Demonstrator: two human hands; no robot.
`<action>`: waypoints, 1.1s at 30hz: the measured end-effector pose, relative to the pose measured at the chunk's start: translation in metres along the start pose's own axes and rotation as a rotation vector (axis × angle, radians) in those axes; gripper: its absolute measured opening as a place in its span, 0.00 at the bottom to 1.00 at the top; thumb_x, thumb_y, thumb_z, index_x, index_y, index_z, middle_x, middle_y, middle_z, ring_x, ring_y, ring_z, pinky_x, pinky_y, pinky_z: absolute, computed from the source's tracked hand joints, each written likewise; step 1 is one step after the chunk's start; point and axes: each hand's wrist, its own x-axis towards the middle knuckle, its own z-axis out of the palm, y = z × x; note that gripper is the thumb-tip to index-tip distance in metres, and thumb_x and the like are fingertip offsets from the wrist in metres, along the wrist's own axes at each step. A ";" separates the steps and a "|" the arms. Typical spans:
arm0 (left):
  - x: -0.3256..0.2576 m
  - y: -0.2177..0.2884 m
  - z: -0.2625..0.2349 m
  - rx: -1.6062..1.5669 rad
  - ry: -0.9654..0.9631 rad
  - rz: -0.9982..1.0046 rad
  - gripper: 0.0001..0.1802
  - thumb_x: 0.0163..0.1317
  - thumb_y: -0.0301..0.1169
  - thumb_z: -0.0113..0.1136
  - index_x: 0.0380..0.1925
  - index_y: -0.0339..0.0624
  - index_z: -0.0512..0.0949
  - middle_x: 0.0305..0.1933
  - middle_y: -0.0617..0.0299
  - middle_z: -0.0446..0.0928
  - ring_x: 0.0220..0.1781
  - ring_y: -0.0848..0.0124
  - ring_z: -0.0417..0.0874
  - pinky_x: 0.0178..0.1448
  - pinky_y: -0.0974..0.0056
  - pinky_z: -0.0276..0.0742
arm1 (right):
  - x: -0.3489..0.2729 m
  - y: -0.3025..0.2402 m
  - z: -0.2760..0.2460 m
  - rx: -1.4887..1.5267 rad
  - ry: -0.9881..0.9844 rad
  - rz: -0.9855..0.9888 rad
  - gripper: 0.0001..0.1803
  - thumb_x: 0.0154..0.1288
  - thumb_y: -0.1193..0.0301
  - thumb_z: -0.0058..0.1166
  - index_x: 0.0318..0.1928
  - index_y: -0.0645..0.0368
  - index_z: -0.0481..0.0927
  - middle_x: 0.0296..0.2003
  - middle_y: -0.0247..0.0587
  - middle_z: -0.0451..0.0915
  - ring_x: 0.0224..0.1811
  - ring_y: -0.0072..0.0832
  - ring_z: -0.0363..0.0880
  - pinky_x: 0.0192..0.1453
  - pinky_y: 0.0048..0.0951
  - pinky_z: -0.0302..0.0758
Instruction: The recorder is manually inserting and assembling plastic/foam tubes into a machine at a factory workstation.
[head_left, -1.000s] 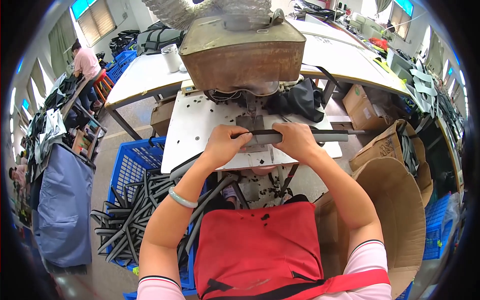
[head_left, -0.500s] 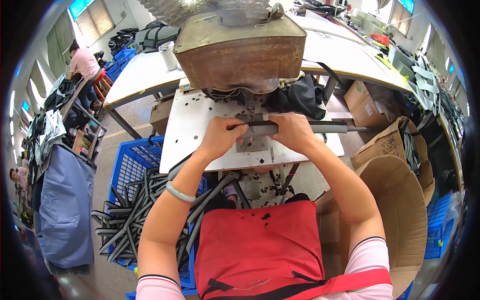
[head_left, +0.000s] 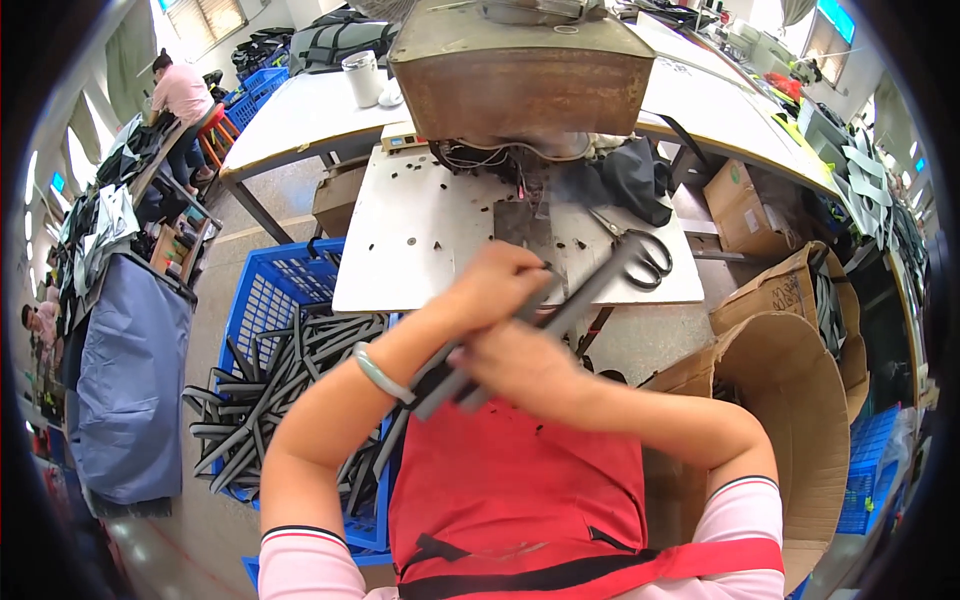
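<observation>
Over the front edge of the white work table (head_left: 390, 265), my hands are crossed near each other above my red apron (head_left: 520, 480). My left hand (head_left: 498, 285) is closed on a grey-and-black padded strip (head_left: 585, 295), which slants from the table's right side down toward my lap. My right hand (head_left: 525, 370), blurred by motion, lies across lower down with its fingers wrapped round the strip. A second strip length seems to run beside it; whether it is separate I cannot tell. Black-handled scissors (head_left: 648, 262) lie at the strip's far end. Beyond my hands stands a rusty-sided machine (head_left: 520, 95) over a metal plate (head_left: 522, 225).
Left of the table, a blue basket (head_left: 262, 290) holds many similar strips (head_left: 290, 390). Open cardboard boxes (head_left: 790, 440) stand at right. Black cloth (head_left: 630, 180) and dark scraps lie on the table. At far left a person (head_left: 183, 100) sits at another bench.
Both hands have come back from the machine toward my lap and crossed. The strip has swung from level under the machine to a slant. The scissors now show.
</observation>
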 end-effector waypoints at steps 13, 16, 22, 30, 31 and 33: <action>-0.075 -0.051 0.002 -0.341 -0.426 -0.330 0.18 0.72 0.40 0.53 0.40 0.34 0.81 0.29 0.64 0.79 0.30 0.79 0.75 0.37 0.70 0.73 | -0.037 0.063 -0.067 0.148 -0.211 0.532 0.16 0.55 0.67 0.64 0.42 0.61 0.80 0.35 0.52 0.83 0.37 0.46 0.84 0.40 0.39 0.79; -0.074 -0.026 -0.016 -0.460 -0.323 -0.358 0.18 0.71 0.40 0.56 0.39 0.33 0.83 0.25 0.66 0.77 0.26 0.79 0.75 0.31 0.69 0.74 | -0.037 0.078 -0.101 0.249 -0.211 0.699 0.25 0.54 0.55 0.69 0.40 0.63 0.79 0.33 0.52 0.82 0.37 0.48 0.81 0.42 0.39 0.76; -0.048 0.003 -0.047 0.151 -0.019 -0.002 0.13 0.61 0.35 0.61 0.38 0.37 0.83 0.27 0.52 0.81 0.25 0.63 0.78 0.39 0.62 0.75 | -0.039 0.080 -0.105 0.171 -0.180 0.527 0.29 0.53 0.51 0.69 0.42 0.63 0.77 0.36 0.51 0.80 0.41 0.47 0.79 0.45 0.42 0.74; -0.024 0.001 -0.035 -0.316 -0.103 -0.322 0.15 0.61 0.36 0.64 0.37 0.33 0.84 0.28 0.60 0.82 0.29 0.74 0.77 0.37 0.66 0.74 | -0.032 0.102 -0.080 0.198 -0.106 0.443 0.27 0.55 0.53 0.66 0.43 0.62 0.76 0.36 0.52 0.79 0.42 0.49 0.78 0.46 0.43 0.73; -0.022 -0.001 -0.036 -0.342 -0.074 -0.283 0.16 0.60 0.36 0.65 0.37 0.32 0.84 0.28 0.61 0.82 0.30 0.76 0.77 0.37 0.67 0.73 | -0.031 0.106 -0.080 0.154 -0.094 0.393 0.27 0.55 0.53 0.67 0.43 0.62 0.76 0.35 0.52 0.79 0.42 0.50 0.78 0.45 0.43 0.73; -0.015 -0.003 -0.035 -0.288 -0.025 -0.227 0.15 0.61 0.35 0.66 0.36 0.31 0.84 0.28 0.64 0.80 0.30 0.78 0.75 0.36 0.70 0.72 | -0.029 0.113 -0.079 0.141 -0.089 0.407 0.27 0.55 0.53 0.67 0.43 0.62 0.76 0.35 0.52 0.79 0.41 0.50 0.78 0.45 0.43 0.73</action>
